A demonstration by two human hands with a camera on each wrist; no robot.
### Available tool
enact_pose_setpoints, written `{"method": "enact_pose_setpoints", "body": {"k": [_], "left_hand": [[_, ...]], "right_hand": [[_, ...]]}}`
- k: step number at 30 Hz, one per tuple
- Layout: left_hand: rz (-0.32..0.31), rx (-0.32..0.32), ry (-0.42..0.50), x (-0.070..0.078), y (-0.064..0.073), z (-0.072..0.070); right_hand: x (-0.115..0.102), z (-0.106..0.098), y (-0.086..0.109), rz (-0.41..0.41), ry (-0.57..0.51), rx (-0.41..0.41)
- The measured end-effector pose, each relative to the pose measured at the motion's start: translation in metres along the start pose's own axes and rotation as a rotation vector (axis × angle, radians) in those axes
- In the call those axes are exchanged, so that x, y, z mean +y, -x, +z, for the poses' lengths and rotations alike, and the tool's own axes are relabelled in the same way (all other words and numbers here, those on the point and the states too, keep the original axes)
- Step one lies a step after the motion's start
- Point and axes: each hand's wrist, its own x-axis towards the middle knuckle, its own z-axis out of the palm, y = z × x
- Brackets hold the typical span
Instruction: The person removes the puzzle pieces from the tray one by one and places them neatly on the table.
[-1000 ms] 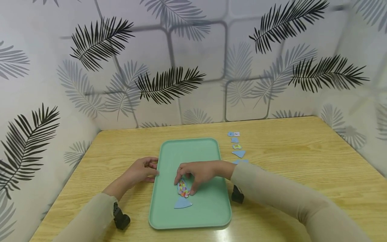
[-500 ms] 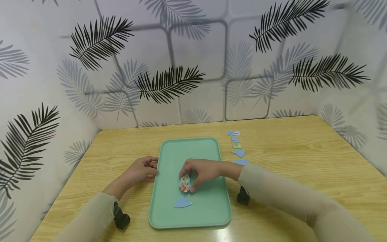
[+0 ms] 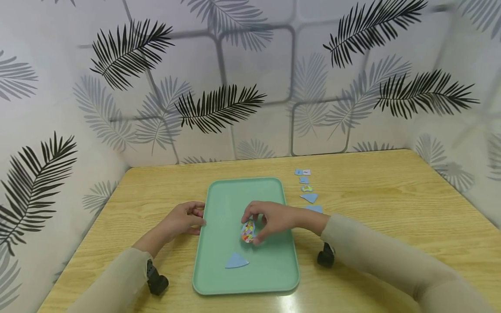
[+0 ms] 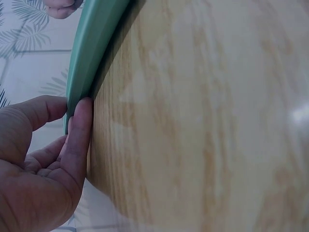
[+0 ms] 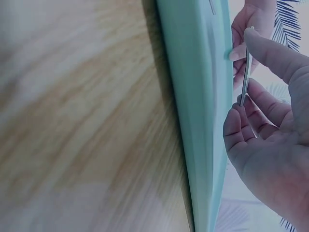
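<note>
My right hand (image 3: 275, 217) pinches a multicoloured puzzle piece (image 3: 248, 231) by its edges, thumb on one end and fingers on the other. In the right wrist view this thin piece (image 5: 247, 72) shows edge-on, held above the tray. My left hand (image 3: 183, 221) grips the left rim of the green tray (image 3: 246, 284); in the left wrist view the thumb and fingers (image 4: 83, 116) close on that rim. A light blue fan-shaped piece (image 3: 236, 261) lies on the tray, nearer me than the held piece, apart from both hands.
Several small pieces stand in a column on the wooden table (image 3: 372, 195) to the right of the tray, among them a blue triangle (image 3: 309, 198), a yellow-green piece (image 3: 306, 188) and a white-and-blue piece (image 3: 303, 172). A patterned wall (image 3: 258, 130) rises behind the table.
My right hand has carried the multicoloured piece away from the fan-shaped piece, toward the right and farther from me. My left hand and the tray have stayed in place.
</note>
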Motion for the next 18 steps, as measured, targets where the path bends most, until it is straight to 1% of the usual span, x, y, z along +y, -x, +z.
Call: {"method": "enact_pose_setpoints", "body": {"k": [4, 11, 18], "left_hand": [[0.0, 0.0, -0.004, 0.0, 0.0, 0.0], [-0.002, 0.006, -0.008, 0.001, 0.0, 0.002], [-0.006, 0.013, -0.02, 0.004, 0.002, 0.003]], "right_hand": [[0.001, -0.001, 0.01, 0.007, -0.003, 0.031], [0.001, -0.006, 0.034, 0.03, -0.01, 0.101], [0.004, -0.011, 0.057, 0.044, 0.037, 0.19]]}}
